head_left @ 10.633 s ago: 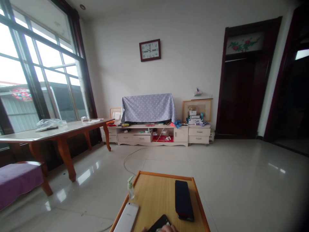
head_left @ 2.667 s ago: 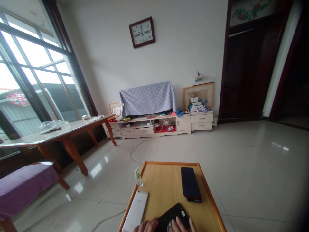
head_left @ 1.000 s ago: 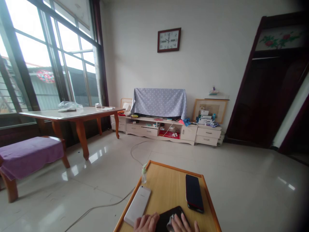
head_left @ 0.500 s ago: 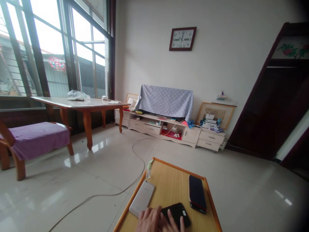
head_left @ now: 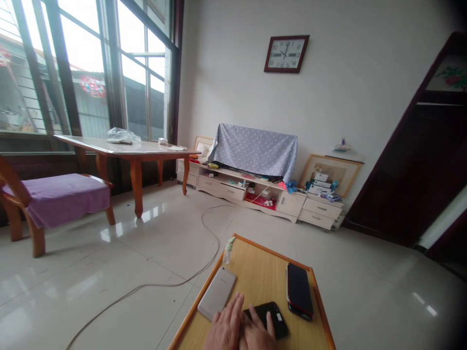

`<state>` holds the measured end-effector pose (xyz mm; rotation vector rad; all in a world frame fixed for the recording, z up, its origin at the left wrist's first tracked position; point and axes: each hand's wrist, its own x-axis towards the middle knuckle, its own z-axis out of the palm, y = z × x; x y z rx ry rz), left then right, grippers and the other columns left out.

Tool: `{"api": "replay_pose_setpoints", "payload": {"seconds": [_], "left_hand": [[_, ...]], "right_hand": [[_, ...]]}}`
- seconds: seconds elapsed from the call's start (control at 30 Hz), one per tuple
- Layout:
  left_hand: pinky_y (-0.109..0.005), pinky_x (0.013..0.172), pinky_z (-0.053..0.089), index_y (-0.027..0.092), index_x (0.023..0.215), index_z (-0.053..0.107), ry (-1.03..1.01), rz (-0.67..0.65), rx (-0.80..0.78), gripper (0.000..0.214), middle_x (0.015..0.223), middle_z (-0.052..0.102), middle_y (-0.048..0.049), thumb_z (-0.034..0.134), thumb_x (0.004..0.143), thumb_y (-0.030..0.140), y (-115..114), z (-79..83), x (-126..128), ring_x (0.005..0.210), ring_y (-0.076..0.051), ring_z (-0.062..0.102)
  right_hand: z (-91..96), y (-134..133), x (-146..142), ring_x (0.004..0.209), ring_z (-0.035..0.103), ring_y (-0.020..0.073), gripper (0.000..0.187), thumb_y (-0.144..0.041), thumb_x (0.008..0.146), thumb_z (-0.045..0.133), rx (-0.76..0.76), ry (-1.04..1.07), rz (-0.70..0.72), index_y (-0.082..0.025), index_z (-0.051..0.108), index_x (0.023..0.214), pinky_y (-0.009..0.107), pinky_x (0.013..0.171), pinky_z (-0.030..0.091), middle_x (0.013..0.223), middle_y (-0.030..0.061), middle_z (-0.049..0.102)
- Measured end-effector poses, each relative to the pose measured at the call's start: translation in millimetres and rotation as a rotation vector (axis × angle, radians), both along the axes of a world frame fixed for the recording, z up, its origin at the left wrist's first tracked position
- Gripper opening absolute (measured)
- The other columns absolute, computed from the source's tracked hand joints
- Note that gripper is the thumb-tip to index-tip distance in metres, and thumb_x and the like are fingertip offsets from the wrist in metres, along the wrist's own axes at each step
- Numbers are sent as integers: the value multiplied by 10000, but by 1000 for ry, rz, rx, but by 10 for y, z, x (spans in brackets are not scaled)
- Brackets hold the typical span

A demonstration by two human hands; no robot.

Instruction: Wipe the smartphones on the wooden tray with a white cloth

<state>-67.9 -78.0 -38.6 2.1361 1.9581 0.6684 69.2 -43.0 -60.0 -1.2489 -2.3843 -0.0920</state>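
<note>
My left hand (head_left: 225, 326) rests near the front of the wooden tray table (head_left: 261, 270), fingers stretched out and side by side, against my right hand. Fingers apart, my right hand (head_left: 258, 335) lies partly over a black smartphone (head_left: 279, 326) with a small white label; I see no grip on it. Left of the hands is a silver smartphone (head_left: 217, 293), face down. Two stacked phones (head_left: 299, 291) lie along the right side. A small clear bottle with a green pump top (head_left: 227, 250) stands at the far left corner. Both wrists are cut off by the lower frame edge.
A cable (head_left: 175, 293) runs across the tiled floor (head_left: 120, 257) left of the tray table. Further off are a chair with a purple cover (head_left: 69, 194), a dining table (head_left: 138, 149) and a low white cabinet (head_left: 222, 190) under a grey dotted cloth (head_left: 255, 150).
My left hand's fingers have straightened and reach further forward beside the right hand. The right hand stays over the black smartphone. The whole view has shifted slightly.
</note>
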Motion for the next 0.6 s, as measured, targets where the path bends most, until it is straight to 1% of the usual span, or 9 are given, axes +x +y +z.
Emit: {"api": "replay_pose_setpoints", "payload": {"seconds": [0.1,0.13,0.17,0.23,0.3,0.4,0.43,0.5,0.6], "left_hand": [[-312,1026,457,240,1573,249,-3,6,-41,642,1592,369,-95,366,944,180,0,28,3,1433,-192,427],[-318,1022,463,236,1572,253,-4,4,-46,652,1593,365,-96,380,934,190,1,28,3,1430,-197,433],[-327,1023,465,232,1573,250,-4,0,-47,673,1594,363,-94,403,918,203,1,23,1,1426,-204,439],[-351,1046,457,233,1579,231,-6,-12,-46,746,1594,365,-84,470,872,245,0,5,-5,1422,-223,445],[-373,1074,438,240,1583,216,-14,-22,-55,815,1593,373,-72,523,830,297,-2,-14,-8,1421,-240,445],[-385,1092,420,243,1582,229,-28,-20,-80,841,1586,390,-70,547,808,334,-4,-12,-2,1412,-253,453],[-384,1093,417,243,1579,240,-32,-21,-90,826,1583,395,-71,538,814,326,-5,1,1,1410,-251,456],[-388,1100,411,255,1573,261,-49,-20,-119,760,1578,407,-61,491,851,312,-9,46,5,1409,-241,458],[-417,1120,397,302,1564,279,-90,-5,-179,629,1570,424,-22,354,939,298,-16,146,0,1412,-216,456]], "right_hand": [[148,121,164,1233,613,339,363,-389,974,441,-78,-30,60,-486,672,1237,650,1022,440,1251,-23,701],[191,180,252,1217,625,337,364,-409,986,431,-98,-50,99,-486,656,1262,626,984,480,1267,-10,693],[222,241,345,1201,636,336,371,-416,996,416,-93,-62,104,-477,648,1279,605,947,511,1275,5,688],[232,348,511,1163,656,362,382,-450,999,404,-26,-84,34,-430,664,1278,615,858,548,1264,43,692],[177,408,607,1156,652,399,404,-483,994,402,47,-103,-71,-389,673,1278,667,799,546,1263,69,690],[40,393,589,1177,631,430,426,-523,992,397,91,-101,-184,-370,677,1274,754,805,501,1279,72,678],[-1,367,553,1181,629,424,419,-527,994,400,82,-93,-179,-378,679,1269,756,822,497,1282,63,676],[-58,308,471,1188,631,399,398,-523,998,410,42,-80,-108,-409,660,1287,723,849,514,1293,40,670],[-82,225,364,1187,642,344,391,-492,1006,423,-51,-67,96,-477,558,1373,619,842,573,1315,-3,653]]}}
